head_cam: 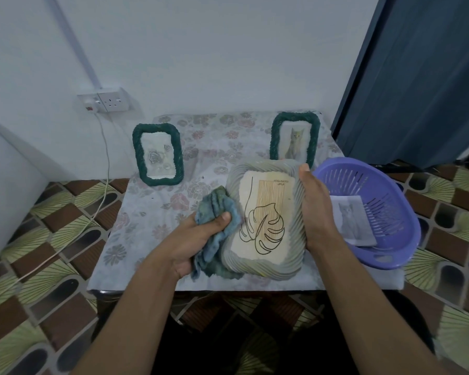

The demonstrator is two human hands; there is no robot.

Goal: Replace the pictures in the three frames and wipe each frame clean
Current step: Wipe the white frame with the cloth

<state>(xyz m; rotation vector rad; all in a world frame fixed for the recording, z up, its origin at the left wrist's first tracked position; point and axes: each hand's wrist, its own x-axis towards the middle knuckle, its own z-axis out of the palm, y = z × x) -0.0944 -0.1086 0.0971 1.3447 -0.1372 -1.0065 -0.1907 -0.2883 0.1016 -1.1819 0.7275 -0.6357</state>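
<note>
A pale grey rope-rimmed frame (266, 220) with a leaf line drawing is held tilted above the table's front. My right hand (318, 209) grips its right edge. My left hand (201, 234) is closed on a blue-green cloth (217, 209) pressed against the frame's left rim. Two dark green rope frames stand upright at the back: the left frame (157, 154) shows roses, the right frame (294, 138) shows a cat and is partly hidden behind the held frame.
A small table with a floral cloth (157, 220) stands against the wall. A purple basket (374, 209) at the right edge holds a loose cat picture (351, 219). A wall socket (106, 100) with a hanging cable is at the back left. A dark curtain (417, 77) hangs right.
</note>
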